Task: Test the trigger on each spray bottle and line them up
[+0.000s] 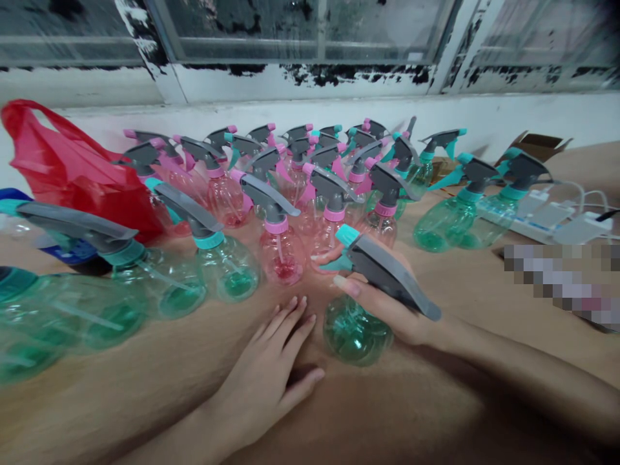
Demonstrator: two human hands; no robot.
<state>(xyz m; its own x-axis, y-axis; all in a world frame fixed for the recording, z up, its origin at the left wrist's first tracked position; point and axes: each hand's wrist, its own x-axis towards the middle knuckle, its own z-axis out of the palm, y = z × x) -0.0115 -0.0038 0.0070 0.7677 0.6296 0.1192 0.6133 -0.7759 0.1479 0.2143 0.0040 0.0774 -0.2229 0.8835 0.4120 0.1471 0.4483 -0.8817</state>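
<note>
My right hand (387, 303) is wrapped round the neck of a green spray bottle (357, 332), just under its grey and turquoise trigger head. The bottle stands nearly upright in front of me, and some of my fingers are hidden behind it. To its left, my left hand (271, 368) lies flat on the wooden table (194, 400), palm down with fingers stretched out, holding nothing. Beyond my fingertips is a pink spray bottle (282, 255). Another green spray bottle (230, 271) stands to the left of that one.
Many pink and green spray bottles crowd the table toward the windowed wall (300, 84). More green bottles (104, 310) line the left. A red plastic bag (82, 174) sits behind them. On the right are a white power strip (527, 223) with cables and an open cardboard box (535, 147).
</note>
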